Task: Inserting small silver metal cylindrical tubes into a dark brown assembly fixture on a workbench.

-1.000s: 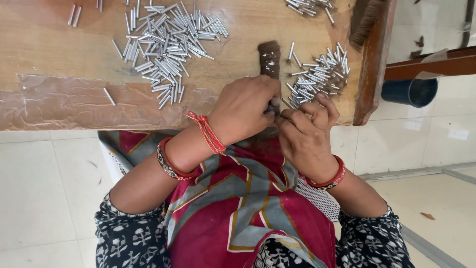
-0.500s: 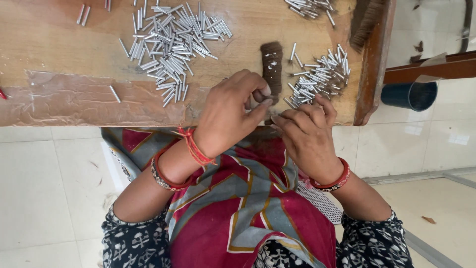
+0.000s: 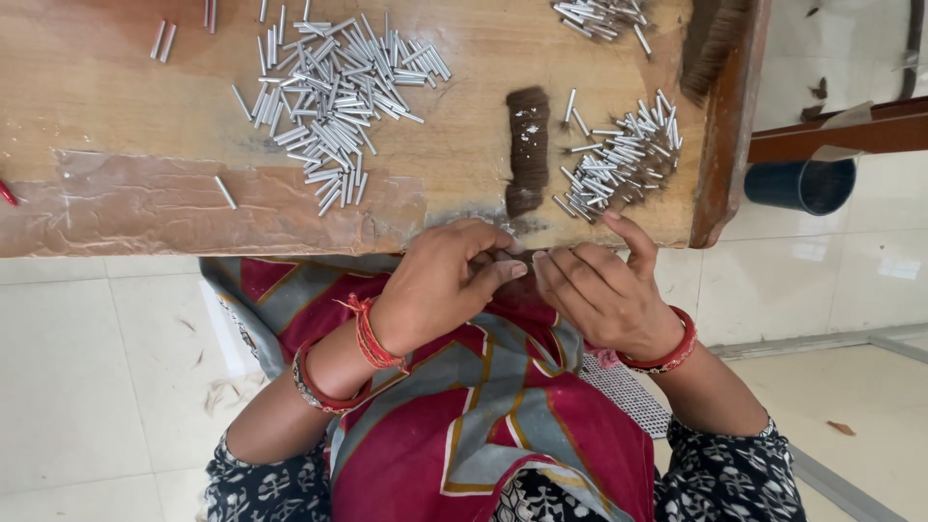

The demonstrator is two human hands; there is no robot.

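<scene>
Just below the brown bundle of fibre (image 3: 528, 150), at the near edge of the wooden table (image 3: 116, 208), both hands now meet over the person's lap. Half a second ago they were reaching onto the tabletop and covered the bundle's lower end. Now they have drawn back off the wood, and the whole bundle lies in view, untouched.

The left hand (image 3: 440, 285) sits down and to the left of the bundle. Its fingers are curled in and its thumb tip is pressed to the forefinger in a tight pinch. Whatever is nipped there is too small or too hidden to make out. The right hand (image 3: 604, 290), down and to the right of the bundle, has its fingers half bent toward the left fingertips and its forefinger lifted. I cannot tell whether it grips anything.

The small pile of metal tubes (image 3: 619, 159) lies just right of the bundle, and the large pile of metal tubes (image 3: 338, 87) is well to its left. Neither pile looks disturbed. A dark blue cup (image 3: 800, 184) stands far to the right, beyond the table's edge.

Judging by the pull-back, the picking at the bundle is finished for the moment. The work has shifted to fine fingertip handling between the two hands, away from the tabletop.
</scene>
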